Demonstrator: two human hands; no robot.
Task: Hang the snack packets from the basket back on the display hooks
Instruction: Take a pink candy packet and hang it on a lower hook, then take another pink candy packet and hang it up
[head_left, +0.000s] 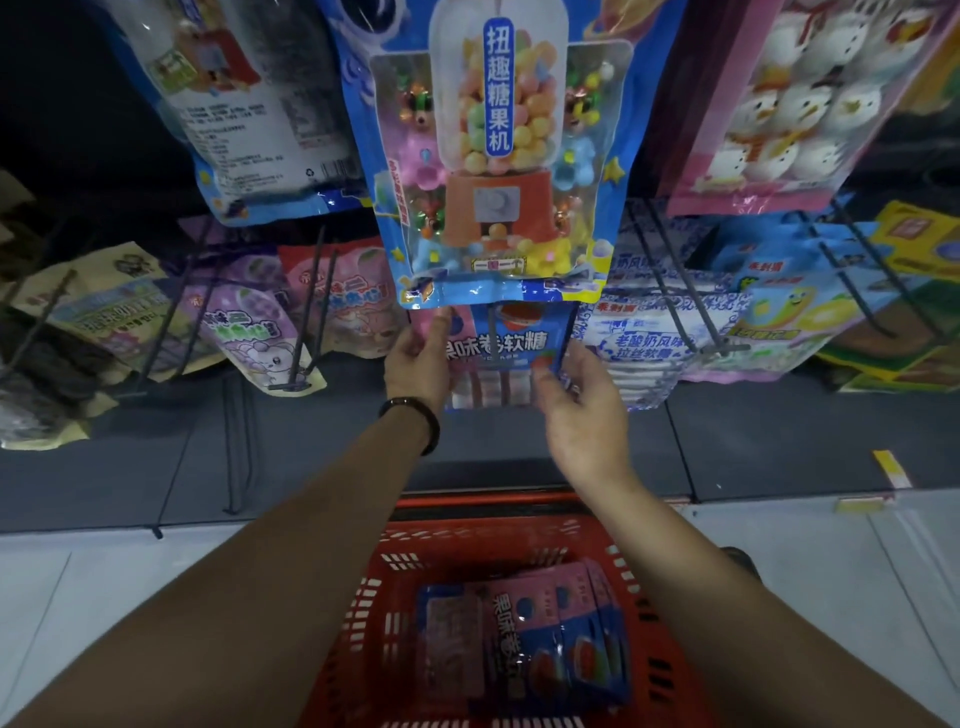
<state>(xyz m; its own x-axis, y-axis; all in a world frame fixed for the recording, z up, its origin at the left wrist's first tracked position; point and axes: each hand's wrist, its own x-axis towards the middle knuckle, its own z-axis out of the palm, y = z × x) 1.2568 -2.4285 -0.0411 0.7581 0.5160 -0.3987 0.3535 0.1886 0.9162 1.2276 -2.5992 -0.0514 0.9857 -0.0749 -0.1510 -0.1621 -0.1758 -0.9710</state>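
Note:
A blue and pink soft-candy packet (498, 348) sits upright against the display, its top hidden behind a large hanging gumball-machine candy bag (498, 156). My left hand (418, 358) holds the packet's left edge, fingers pointing up. My right hand (579, 400) holds its lower right corner, thumb on the front. Below my arms stands a red plastic basket (405, 582) with several more of the same packets (524, 639) lying inside. The hook behind the held packet is hidden.
Black wire hooks (306, 332) stick out to the left and to the right (680, 312), carrying purple, pink and blue-white packets. A pink snowman marshmallow bag (784, 104) hangs upper right. A dark base shelf (156, 467) and pale floor lie below.

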